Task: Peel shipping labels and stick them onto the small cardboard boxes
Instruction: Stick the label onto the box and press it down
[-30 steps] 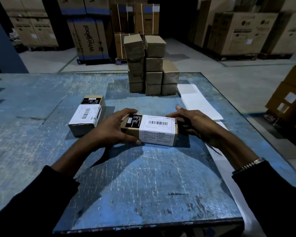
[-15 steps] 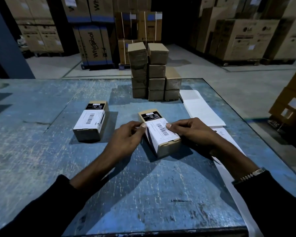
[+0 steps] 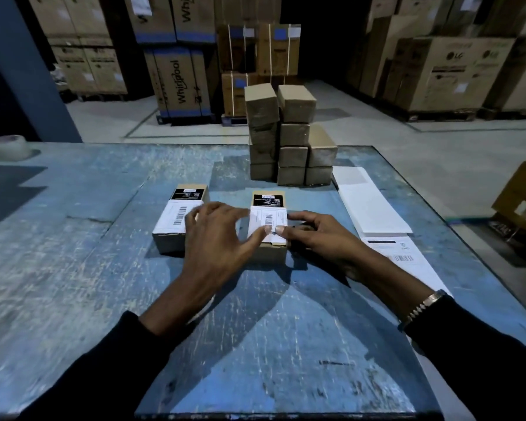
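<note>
Two hands on the middle labelled box (image 3: 269, 226), both sleeves black, metal bracelet (image 3: 422, 308) on the right wrist. Left hand (image 3: 219, 241) lies flat with fingers spread and straight, thumb tip pressing the white shipping label (image 3: 268, 218) on the box top. Right hand (image 3: 319, 238) rests against the box's right side, thumb tip also on the label beside the left thumb, fingers relaxed and extended, gripping nothing. Box sits lengthwise on the worn blue table (image 3: 73, 268), black printed panel at its far end, label wrapped over the top. Second labelled box (image 3: 179, 220) just left of it, same orientation, partly covered by the left hand's fingers; contact there unclear. Label sheets (image 3: 374, 208) lie along the table's right edge, nearest one printed, farther one blank-looking. Stack of unlabelled small cardboard boxes (image 3: 289, 138) at the far table edge, behind the middle box. Tape roll (image 3: 9, 147) at far left edge. Large Whirlpool carton (image 3: 179, 83) and LG cartons (image 3: 456, 71) on the warehouse floor beyond
</note>
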`<state>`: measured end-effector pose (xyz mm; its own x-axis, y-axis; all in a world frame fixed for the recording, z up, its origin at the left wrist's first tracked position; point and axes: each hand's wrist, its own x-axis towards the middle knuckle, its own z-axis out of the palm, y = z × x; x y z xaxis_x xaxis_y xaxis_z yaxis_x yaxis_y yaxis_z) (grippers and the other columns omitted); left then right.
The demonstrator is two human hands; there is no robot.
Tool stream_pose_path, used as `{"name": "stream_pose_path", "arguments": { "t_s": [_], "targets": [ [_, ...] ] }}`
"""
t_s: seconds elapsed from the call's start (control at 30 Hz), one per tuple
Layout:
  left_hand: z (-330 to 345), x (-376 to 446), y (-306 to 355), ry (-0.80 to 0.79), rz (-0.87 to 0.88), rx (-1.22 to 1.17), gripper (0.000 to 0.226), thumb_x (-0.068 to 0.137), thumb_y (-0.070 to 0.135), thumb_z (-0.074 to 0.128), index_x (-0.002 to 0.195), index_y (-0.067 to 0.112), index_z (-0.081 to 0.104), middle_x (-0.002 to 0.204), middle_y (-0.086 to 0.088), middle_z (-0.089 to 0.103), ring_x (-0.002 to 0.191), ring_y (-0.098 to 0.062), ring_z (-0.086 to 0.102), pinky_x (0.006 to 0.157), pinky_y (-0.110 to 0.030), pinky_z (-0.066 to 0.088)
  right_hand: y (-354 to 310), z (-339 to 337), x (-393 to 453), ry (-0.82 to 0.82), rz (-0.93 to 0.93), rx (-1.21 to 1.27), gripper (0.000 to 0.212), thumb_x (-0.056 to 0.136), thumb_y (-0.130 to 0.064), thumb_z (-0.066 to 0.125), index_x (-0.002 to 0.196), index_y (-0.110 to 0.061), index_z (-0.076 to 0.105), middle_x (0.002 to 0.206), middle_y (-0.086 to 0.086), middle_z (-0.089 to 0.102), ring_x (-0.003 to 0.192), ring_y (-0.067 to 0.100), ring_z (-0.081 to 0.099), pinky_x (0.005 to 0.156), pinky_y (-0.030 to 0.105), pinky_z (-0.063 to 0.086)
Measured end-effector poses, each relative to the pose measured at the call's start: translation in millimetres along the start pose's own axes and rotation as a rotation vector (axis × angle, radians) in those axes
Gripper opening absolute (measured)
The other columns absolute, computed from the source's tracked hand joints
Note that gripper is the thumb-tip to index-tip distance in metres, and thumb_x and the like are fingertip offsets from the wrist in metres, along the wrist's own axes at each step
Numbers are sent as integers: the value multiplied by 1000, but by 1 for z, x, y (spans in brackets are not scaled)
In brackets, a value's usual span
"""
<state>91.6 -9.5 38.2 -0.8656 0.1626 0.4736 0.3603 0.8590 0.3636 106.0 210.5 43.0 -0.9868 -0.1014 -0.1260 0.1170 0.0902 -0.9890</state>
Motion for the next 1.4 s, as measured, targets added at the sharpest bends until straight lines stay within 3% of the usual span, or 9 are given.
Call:
{"name": "stream_pose_path", "arguments": {
  "t_s": [0.07,0.2,0.37,0.57,0.73,0.9,1.13,1.3,1.4],
  "targets": [
    [-10,6,-17,51,-61,64,59,93,67,66,136,27,70,141,-5,67,139,-31,50,114,-51,34,2,12,12,31,-21,-22,38,93,-26,83,129,-27,68,108,7,82,91,15,78,86,28,64],
    [-28,6,-63,95,-254,-2,64,92,63,63,142,23,65,153,-17,54,144,-39,45,115,-52,40,13,39,37,44,-64,-38,57,84,-43,89,135,-29,70,108,4,82,97,18,79,101,45,61],
    [-27,6,-86,21,-332,-243,48,98,41,75,139,17,70,149,-9,60,136,-28,58,110,-37,43,9,77,57,3,-96,50,42,92,-23,85,132,-24,73,97,5,81,76,12,69,79,35,55],
    [-36,8,-121,-36,-262,-275,46,102,42,68,143,22,68,158,-4,54,142,-19,52,110,-23,34,11,99,73,-27,-70,138,44,92,-17,85,134,-17,73,94,8,79,73,12,63,69,30,52],
    [-50,8,-153,50,-283,-442,46,93,51,76,134,29,74,147,8,61,130,-12,62,114,-44,51,10,136,92,0,-69,122,52,88,-24,89,136,-17,72,100,7,83,79,15,68,70,33,56],
    [-60,18,-174,88,-316,-353,48,86,48,66,130,30,72,141,8,62,117,-12,63,98,-31,48,12,172,113,62,-95,30,72,78,-44,94,141,-20,68,101,-3,83,92,19,81,71,37,63],
    [-54,18,-180,95,-314,-163,38,95,50,56,127,32,65,146,3,58,112,-28,66,87,-40,50,8,173,111,18,-126,25,60,87,-43,88,141,-27,69,102,-4,83,87,12,78,63,25,57],
    [-57,12,-169,139,-303,-95,54,93,52,52,137,26,69,168,-10,39,146,-36,47,114,-57,45,11,171,113,-9,-121,-4,55,95,-43,80,145,-30,64,104,-6,81,82,12,75,66,28,56],
    [-61,8,-153,266,-204,-84,41,93,40,59,127,21,74,157,-11,51,138,-35,52,111,-54,46,10,167,108,12,-81,112,42,100,-27,76,139,-19,62,100,2,73,78,15,71,62,26,54]
  ]
}}
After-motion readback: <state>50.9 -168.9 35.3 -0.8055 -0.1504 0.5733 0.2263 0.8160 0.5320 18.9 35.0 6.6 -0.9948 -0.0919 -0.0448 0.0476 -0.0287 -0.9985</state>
